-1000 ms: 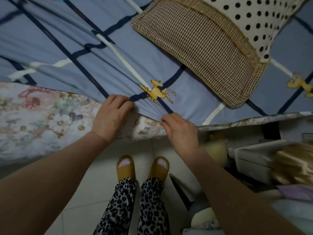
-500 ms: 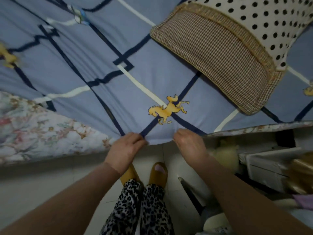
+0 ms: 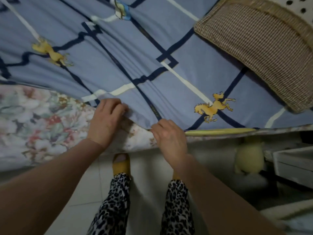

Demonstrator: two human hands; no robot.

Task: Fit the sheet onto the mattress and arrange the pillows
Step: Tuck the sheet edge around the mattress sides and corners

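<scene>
Both hands are pinching the hem of the blue sheet (image 3: 118, 65) at the mattress (image 3: 33, 119) edge: left hand (image 3: 105, 123), right hand (image 3: 170, 138). Being soft and light, it is best gripped along that hem.

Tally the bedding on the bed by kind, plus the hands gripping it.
Blue sheet: 1
Floral mattress: 1
Pillows: 2, checked pillow, polka-dot pillow
Hands: 2, left hand, right hand, both pinching the sheet's edge
Total: 6
</scene>
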